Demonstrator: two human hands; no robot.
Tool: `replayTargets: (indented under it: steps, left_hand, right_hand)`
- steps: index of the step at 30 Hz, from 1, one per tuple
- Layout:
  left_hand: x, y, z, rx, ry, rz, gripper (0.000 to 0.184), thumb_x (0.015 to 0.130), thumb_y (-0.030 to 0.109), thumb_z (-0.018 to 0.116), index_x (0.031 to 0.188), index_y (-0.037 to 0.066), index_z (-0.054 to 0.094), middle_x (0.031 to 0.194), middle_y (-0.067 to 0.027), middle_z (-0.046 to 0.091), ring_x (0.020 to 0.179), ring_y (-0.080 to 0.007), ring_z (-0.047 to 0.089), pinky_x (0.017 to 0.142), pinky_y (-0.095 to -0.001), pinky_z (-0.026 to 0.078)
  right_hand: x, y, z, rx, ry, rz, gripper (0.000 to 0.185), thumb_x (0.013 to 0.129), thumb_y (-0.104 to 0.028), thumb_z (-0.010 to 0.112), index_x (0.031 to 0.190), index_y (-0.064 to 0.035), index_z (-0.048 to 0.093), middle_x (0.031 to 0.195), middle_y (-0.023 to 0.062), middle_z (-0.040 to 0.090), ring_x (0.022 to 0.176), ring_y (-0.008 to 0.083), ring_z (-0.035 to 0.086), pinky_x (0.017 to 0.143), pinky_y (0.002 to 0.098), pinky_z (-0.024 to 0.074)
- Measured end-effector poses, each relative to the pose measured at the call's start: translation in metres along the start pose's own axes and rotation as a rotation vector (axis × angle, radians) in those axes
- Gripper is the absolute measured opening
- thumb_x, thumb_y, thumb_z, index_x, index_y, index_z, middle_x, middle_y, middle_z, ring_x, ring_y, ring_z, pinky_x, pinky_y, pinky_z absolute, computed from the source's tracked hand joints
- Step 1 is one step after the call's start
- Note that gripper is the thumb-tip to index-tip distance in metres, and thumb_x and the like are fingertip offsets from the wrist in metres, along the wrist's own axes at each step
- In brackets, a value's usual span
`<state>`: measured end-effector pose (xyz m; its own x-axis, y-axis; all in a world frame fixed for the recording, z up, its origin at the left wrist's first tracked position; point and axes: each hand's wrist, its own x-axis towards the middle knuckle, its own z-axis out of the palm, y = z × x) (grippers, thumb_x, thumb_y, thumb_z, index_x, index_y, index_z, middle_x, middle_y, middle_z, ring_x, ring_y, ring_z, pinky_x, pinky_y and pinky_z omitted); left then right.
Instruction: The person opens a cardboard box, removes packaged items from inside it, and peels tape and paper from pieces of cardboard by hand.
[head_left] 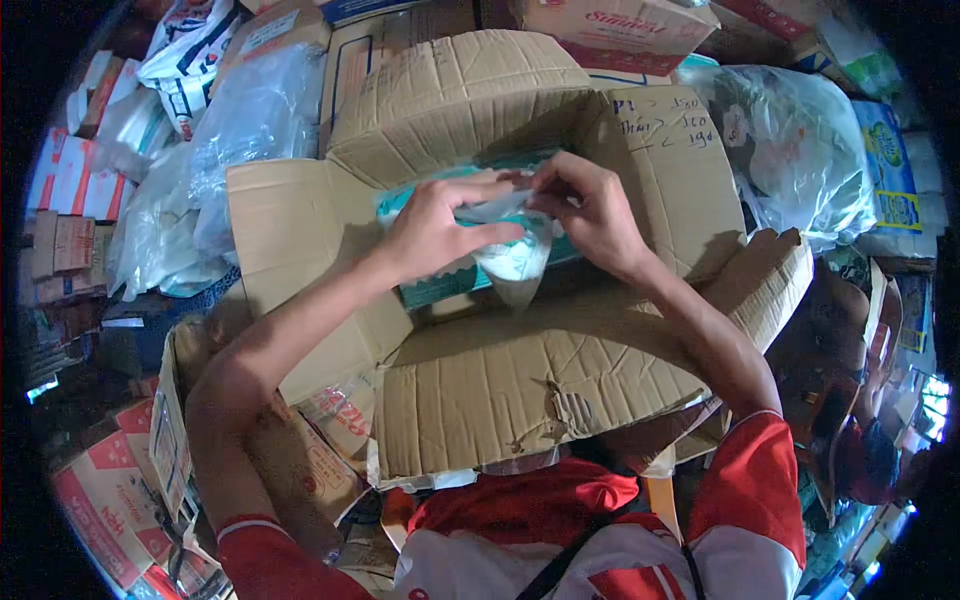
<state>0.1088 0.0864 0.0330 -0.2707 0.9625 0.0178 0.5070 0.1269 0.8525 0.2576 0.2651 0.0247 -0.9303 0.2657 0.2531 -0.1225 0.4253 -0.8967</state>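
Note:
An open cardboard box (480, 390) with its flaps folded out lies in front of me. Over its opening, my left hand (450, 222) holds a small clear plastic bag (515, 262) with something white and teal in it, thumb and fingers around its upper part. My right hand (590, 208) pinches the top of the same bag, its fingers bent close to those of my left hand. Below both hands, teal packages (435, 288) in clear wrap lie inside the box. The bag's lower end hangs as a narrow point.
Behind the box stand more cartons (620, 30). Large clear plastic bags lie at the left (255, 130) and right (800, 150). A blue and yellow pack (888, 165) is at the far right. Red and white cartons (110, 490) sit at the lower left.

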Motion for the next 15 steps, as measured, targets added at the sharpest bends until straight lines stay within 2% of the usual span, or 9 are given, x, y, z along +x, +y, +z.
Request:
replayTargets:
  steps: [1,4,5,7,10,11,14,15]
  left_hand:
    - [0.0,0.002,0.004,-0.06,0.055,0.01,0.048,0.079,0.028,0.082,0.12,0.006,0.07,0.124,-0.0159,0.068,0.121,-0.0281,0.062,0.102,-0.0361,0.046]
    - [-0.002,-0.002,0.008,-0.158,0.012,-0.084,0.043,0.079,0.022,0.081,0.119,0.009,0.071,0.121,-0.0146,0.069,0.118,-0.0219,0.064,0.099,-0.032,0.047]
    - [-0.004,-0.005,0.009,-0.151,0.016,-0.111,0.041,0.079,0.021,0.081,0.117,0.008,0.072,0.119,-0.0142,0.07,0.114,-0.0195,0.065,0.097,-0.0311,0.048]
    - [-0.006,-0.007,0.009,-0.133,0.026,-0.165,0.038,0.079,0.018,0.081,0.114,0.008,0.073,0.113,-0.0135,0.073,0.107,-0.0148,0.067,0.092,-0.0291,0.049]
    - [-0.007,-0.007,0.011,-0.164,0.137,-0.111,0.035,0.079,0.018,0.081,0.112,0.008,0.074,0.11,-0.013,0.074,0.098,-0.0109,0.067,0.086,-0.0282,0.051]
    - [-0.007,-0.007,0.012,-0.145,0.18,-0.133,0.029,0.081,0.02,0.08,0.107,0.008,0.076,0.103,-0.0114,0.076,0.087,-0.0095,0.069,0.078,-0.0276,0.053]
    - [-0.004,-0.015,0.005,-0.165,0.173,-0.273,0.023,0.082,0.02,0.079,0.101,0.007,0.078,0.094,-0.01,0.077,0.08,-0.0086,0.069,0.072,-0.0262,0.053]
    - [-0.004,-0.012,0.005,-0.143,0.189,-0.254,0.023,0.082,0.02,0.078,0.1,0.006,0.078,0.091,-0.0097,0.077,0.078,-0.0084,0.069,0.071,-0.0261,0.053]
  right_hand:
    - [0.0,0.002,0.001,-0.023,-0.023,-0.032,0.019,0.083,0.007,0.07,0.096,0.0007,0.057,0.087,0.0051,0.063,0.084,0.0116,0.062,0.072,0.0286,0.0511]
    - [-0.002,0.0,0.006,0.09,-0.012,0.16,0.024,0.084,0.006,0.071,0.099,-0.0005,0.053,0.086,0.0036,0.06,0.083,0.0096,0.061,0.073,0.0272,0.0502]
    - [-0.002,0.0,0.007,0.035,-0.03,0.082,0.027,0.086,0.004,0.07,0.102,-0.0017,0.049,0.084,0.0016,0.058,0.081,0.0087,0.06,0.072,0.027,0.0499]
    - [-0.002,0.004,0.007,0.075,-0.056,0.112,0.027,0.086,0.005,0.07,0.102,-0.0022,0.049,0.089,0.0012,0.057,0.084,0.0083,0.059,0.075,0.0264,0.0497]
    - [0.0,0.019,0.009,0.229,-0.082,0.184,0.028,0.087,0.006,0.069,0.104,-0.003,0.05,0.097,0.0012,0.056,0.091,0.0079,0.057,0.081,0.0257,0.0488]
    - [0.001,0.024,0.01,0.29,-0.091,0.207,0.028,0.087,0.007,0.068,0.105,-0.0032,0.05,0.099,0.0013,0.056,0.094,0.0078,0.057,0.083,0.0254,0.0484]
    - [0.002,0.02,0.011,0.386,-0.119,0.265,0.03,0.086,0.008,0.067,0.108,-0.0035,0.051,0.105,0.002,0.055,0.099,0.0078,0.055,0.088,0.0252,0.0468]
    - [0.002,0.02,0.012,0.373,-0.128,0.286,0.033,0.086,0.008,0.068,0.112,-0.003,0.052,0.107,0.0021,0.055,0.1,0.0083,0.055,0.088,0.0252,0.0463]
